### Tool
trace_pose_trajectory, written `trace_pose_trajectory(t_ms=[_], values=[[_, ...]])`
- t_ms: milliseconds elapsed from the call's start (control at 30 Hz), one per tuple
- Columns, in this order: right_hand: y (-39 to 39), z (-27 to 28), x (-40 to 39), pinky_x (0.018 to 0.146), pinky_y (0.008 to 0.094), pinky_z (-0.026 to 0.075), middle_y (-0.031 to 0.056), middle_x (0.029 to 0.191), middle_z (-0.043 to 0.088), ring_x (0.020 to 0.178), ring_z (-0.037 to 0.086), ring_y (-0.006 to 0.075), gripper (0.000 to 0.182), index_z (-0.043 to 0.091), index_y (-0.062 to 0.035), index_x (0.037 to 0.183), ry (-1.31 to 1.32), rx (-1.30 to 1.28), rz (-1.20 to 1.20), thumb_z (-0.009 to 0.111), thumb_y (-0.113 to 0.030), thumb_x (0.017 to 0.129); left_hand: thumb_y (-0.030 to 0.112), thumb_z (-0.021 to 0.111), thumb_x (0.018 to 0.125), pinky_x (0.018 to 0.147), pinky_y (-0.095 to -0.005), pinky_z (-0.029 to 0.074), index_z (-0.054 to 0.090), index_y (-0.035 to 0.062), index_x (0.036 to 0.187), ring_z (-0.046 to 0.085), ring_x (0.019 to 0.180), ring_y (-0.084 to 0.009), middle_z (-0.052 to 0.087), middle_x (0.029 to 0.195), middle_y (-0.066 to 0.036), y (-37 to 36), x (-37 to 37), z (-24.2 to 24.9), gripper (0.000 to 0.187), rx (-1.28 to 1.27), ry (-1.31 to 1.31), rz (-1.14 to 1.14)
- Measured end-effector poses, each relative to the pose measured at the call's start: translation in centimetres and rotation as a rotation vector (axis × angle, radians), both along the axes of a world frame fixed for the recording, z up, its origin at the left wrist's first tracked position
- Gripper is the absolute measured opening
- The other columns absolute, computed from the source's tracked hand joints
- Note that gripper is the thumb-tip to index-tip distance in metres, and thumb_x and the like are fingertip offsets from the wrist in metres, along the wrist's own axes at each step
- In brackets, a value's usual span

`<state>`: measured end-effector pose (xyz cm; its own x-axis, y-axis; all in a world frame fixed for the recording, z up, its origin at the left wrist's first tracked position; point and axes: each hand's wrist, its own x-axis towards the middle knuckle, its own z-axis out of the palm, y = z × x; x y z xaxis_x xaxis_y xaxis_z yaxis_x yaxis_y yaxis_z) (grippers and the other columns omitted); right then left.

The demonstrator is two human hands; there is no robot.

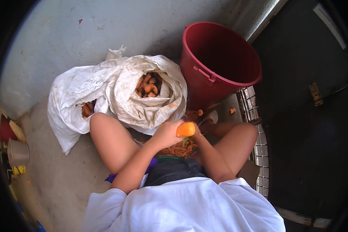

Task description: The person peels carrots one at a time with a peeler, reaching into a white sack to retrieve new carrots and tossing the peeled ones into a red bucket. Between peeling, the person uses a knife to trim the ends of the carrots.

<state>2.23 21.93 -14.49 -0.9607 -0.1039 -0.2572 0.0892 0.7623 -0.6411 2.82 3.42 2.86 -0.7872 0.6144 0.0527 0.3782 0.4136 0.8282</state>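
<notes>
My left hand (167, 134) is wrapped around a bright orange carrot (185, 130), whose thick smooth end points up toward me. Close beside it, on the far side of the carrot, is my right hand (197, 132), with its fingers closed and mostly hidden; what they hold does not show. Below both hands, between my legs, lies a heap of orange peelings (179, 149) with a bit of green among them. In front of my knees stands a white woven sack (131, 77), its rim rolled down around unpeeled carrots (147, 86).
Against the first sack leans another white sack (65, 92) with carrots showing through a tear. A large dark red bin (193, 69) stands at the wall. To the right are a dark door (309, 135) and a metal grating (261, 150). A basket (18, 152) sits far left.
</notes>
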Motion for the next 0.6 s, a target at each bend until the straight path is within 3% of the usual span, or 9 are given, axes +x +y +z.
trace_pose_trajectory(t_ms=[33, 133, 267, 300, 367, 433, 500, 533, 600], values=[[0.3, -1.2, 0.1, 0.068, 0.0385, 0.045, 0.0199, 0.077, 0.059, 0.076, 0.057, 0.0338, 0.03, 0.061, -0.0023, 0.079, 0.012, 0.0, 0.156, 0.052, -0.029, 0.068, 0.025, 0.07, 0.06, 0.065, -0.0374, 0.044, 0.05, 0.0043, 0.087, 0.056, 0.075, -0.0319, 0.058, 0.078, -0.016, -0.3, -0.6, -0.3, 0.039, -0.167, -0.023, -0.063], [-0.3, -2.8, 0.7, 0.068, 0.038, 0.045, 0.0199, 0.08, 0.059, 0.077, 0.058, 0.0324, 0.033, 0.061, -0.0015, 0.081, -0.229, 0.14, 0.193, 0.052, -0.03, 0.068, 0.031, 0.072, 0.057, 0.064, -0.0377, 0.044, 0.048, 0.0035, 0.087, 0.057, 0.075, -0.0314, 0.058, 0.078, -0.016, -1.0, -1.7, -0.2, 0.048, -0.475, -0.034, -0.298], [-0.7, -4.3, 0.5, 0.071, 0.0371, 0.045, 0.0195, 0.082, 0.06, 0.08, 0.058, 0.0318, 0.031, 0.062, -0.001, 0.081, -0.241, 0.038, 0.088, 0.05, -0.026, 0.068, 0.037, 0.073, 0.054, 0.065, -0.0382, 0.044, 0.048, 0.0025, 0.091, 0.058, 0.077, -0.0302, 0.059, 0.08, -0.015, 0.7, -4.3, 0.7, 0.057, -0.75, 0.076, -0.453], [-1.1, -4.7, 0.8, 0.071, 0.0373, 0.044, 0.021, 0.08, 0.059, 0.079, 0.058, 0.032, 0.028, 0.062, -0.0002, 0.079, -0.101, -0.053, 0.048, 0.05, -0.023, 0.068, 0.039, 0.072, 0.055, 0.066, -0.0386, 0.045, 0.048, 0.0019, 0.092, 0.058, 0.077, -0.0307, 0.059, 0.08, -0.015, 1.7, -5.4, 1.2, 0.058, -0.699, 0.117, -0.435], [-2.1, 0.9, 0.2, 0.071, 0.0377, 0.044, 0.0215, 0.079, 0.059, 0.078, 0.058, 0.0317, 0.028, 0.062, -0.0001, 0.079, -0.323, 0.114, 0.096, 0.05, -0.023, 0.067, 0.029, 0.069, 0.06, 0.069, -0.0393, 0.045, 0.044, 0.0034, 0.101, 0.057, 0.082, -0.0312, 0.057, 0.087, -0.015, 4.5, -7.3, 5.1, 0.054, -0.542, 0.311, -0.278], [-2.4, 2.8, 0.0, 0.071, 0.0382, 0.044, 0.0212, 0.079, 0.059, 0.076, 0.058, 0.0316, 0.028, 0.061, -0.0006, 0.081, -0.453, 0.214, 0.116, 0.05, -0.022, 0.067, 0.02, 0.063, 0.068, 0.07, -0.042, 0.045, 0.04, 0.0058, 0.104, 0.053, 0.083, -0.0351, 0.049, 0.094, -0.018, 8.2, -9.6, 7.3, 0.045, 0.008, 0.605, 0.034], [-2.3, 2.5, 0.3, 0.071, 0.0384, 0.044, 0.0209, 0.079, 0.059, 0.076, 0.058, 0.0321, 0.028, 0.061, -0.0014, 0.082, -0.369, 0.208, 0.135, 0.05, -0.023, 0.067, 0.005, 0.052, 0.074, 0.072, -0.0429, 0.043, 0.039, 0.0054, 0.105, 0.051, 0.084, -0.037, 0.046, 0.1, -0.018, 10.7, -12.0, 10.6, 0.034, 0.395, 0.544, 0.186], [-2.1, 2.3, 0.4, 0.071, 0.0385, 0.044, 0.0207, 0.079, 0.059, 0.076, 0.058, 0.0323, 0.028, 0.061, -0.0019, 0.083, -0.326, 0.205, 0.143, 0.05, -0.023, 0.067, 0.0, 0.051, 0.074, 0.072, -0.0342, 0.047, 0.043, 0.0028, 0.103, 0.053, 0.084, -0.0269, 0.047, 0.095, -0.015, 11.4, -12.9, 11.1, 0.03, 0.552, 0.637, 0.306], [-1.6, 1.5, 0.2, 0.069, 0.0397, 0.043, 0.0212, 0.078, 0.058, 0.075, 0.057, 0.034, 0.033, 0.06, -0.0008, 0.079, -0.305, 0.188, 0.128, 0.052, -0.03, 0.067, -0.002, 0.05, 0.074, 0.071, -0.0298, 0.048, 0.044, 0.0023, 0.103, 0.054, 0.085, -0.0238, 0.047, 0.096, -0.014, 10.8, -13.6, 11.0, 0.029, 0.541, 0.619, 0.32]])
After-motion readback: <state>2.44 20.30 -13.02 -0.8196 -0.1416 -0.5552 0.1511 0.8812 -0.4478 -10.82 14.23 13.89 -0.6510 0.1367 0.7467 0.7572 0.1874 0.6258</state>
